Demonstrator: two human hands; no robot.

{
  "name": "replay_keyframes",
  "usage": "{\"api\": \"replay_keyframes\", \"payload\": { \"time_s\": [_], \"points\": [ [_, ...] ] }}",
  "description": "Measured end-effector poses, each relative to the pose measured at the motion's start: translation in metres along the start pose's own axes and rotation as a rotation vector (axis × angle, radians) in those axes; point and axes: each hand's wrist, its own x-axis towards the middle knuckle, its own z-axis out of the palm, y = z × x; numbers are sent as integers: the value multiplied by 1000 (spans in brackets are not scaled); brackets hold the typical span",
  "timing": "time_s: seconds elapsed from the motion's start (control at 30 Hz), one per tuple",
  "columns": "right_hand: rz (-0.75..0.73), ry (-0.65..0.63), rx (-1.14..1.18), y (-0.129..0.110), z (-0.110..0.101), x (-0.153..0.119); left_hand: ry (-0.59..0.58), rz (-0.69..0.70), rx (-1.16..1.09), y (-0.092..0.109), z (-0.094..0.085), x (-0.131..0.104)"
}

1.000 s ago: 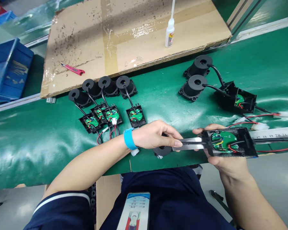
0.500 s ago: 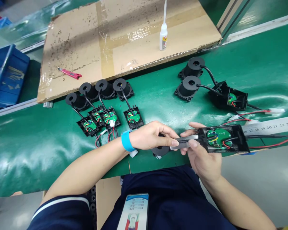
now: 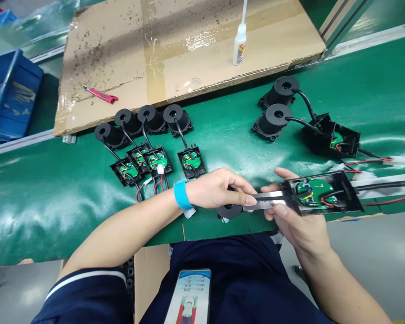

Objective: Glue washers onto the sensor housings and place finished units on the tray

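Note:
My left hand [image 3: 226,189] pinches the end of a flat, shiny metal piece [image 3: 268,200] between thumb and fingers, with a black cable running along it. My right hand [image 3: 297,225] holds an open black plastic housing [image 3: 349,191] from below, its thumb at the end where the cable enters. Inside the housing sits a green circuit board [image 3: 312,193] with coloured wires, and black and red leads trail off to the right. Partly hidden under my left hand is a round black part [image 3: 227,210] on the table.
Several black cylindrical units [image 3: 175,118] with cabled open housings [image 3: 191,162] lie on the green table at left; two more cylinders [image 3: 273,120] lie at right. A steel ruler [image 3: 384,191] lies beyond the held housing. Cardboard [image 3: 195,49] carries a white bottle [image 3: 239,45] and red cutter [image 3: 101,95].
The housing and my right hand have shifted slightly right, away from my left hand, baring more of the metal piece between them. The whole view has also moved a little.

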Motion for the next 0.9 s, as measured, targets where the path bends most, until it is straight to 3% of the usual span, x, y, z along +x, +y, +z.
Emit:
{"api": "replay_keyframes", "payload": {
  "time_s": [0.17, 0.33, 0.9],
  "points": [
    [-16, -56, 92, -7, -11, 1, -3, -11, -11, 0, 0, -1],
    [-20, -55, 18, -11, -17, 1, -1, 7, -25, 2, 0, 0],
    [-60, -87, 4, -13, -19, 5, -6, -1, 56, 1, -1, 0]
  ]
}}
